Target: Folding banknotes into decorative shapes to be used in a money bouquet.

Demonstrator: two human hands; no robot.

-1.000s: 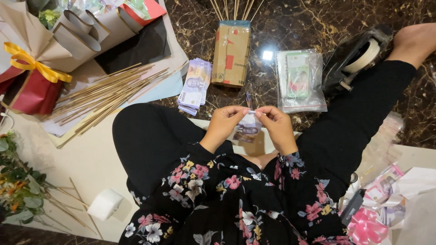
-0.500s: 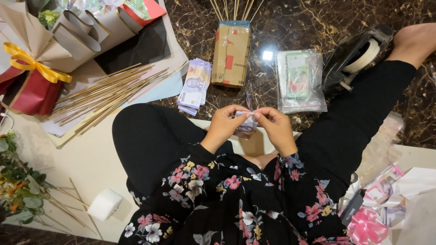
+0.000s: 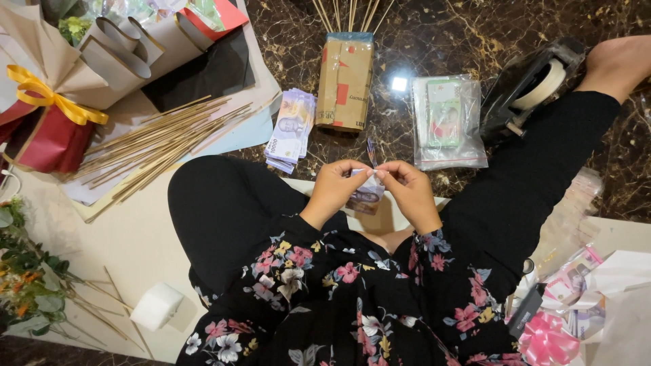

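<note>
A pile of sticks [image 3: 159, 146] lies far left on paper, with a stack of banknotes [image 3: 290, 130] beside it. In the middle, over the lap, the left hand [image 3: 337, 186] and right hand [image 3: 405, 190] meet; each grip is pinched shut on the top edge of a folded note [image 3: 366, 193], which hangs just below the fingertips. Farther right lie a plastic bag [image 3: 447, 122] and a tape dispenser [image 3: 536, 85].

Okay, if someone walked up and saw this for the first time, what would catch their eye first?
Probably the two hands at centre, left hand and right hand, pinching a folded banknote above the lap. Next, the stack of banknotes on the dark marble floor, and the bundle of thin wooden sticks fanned out at left.
</note>
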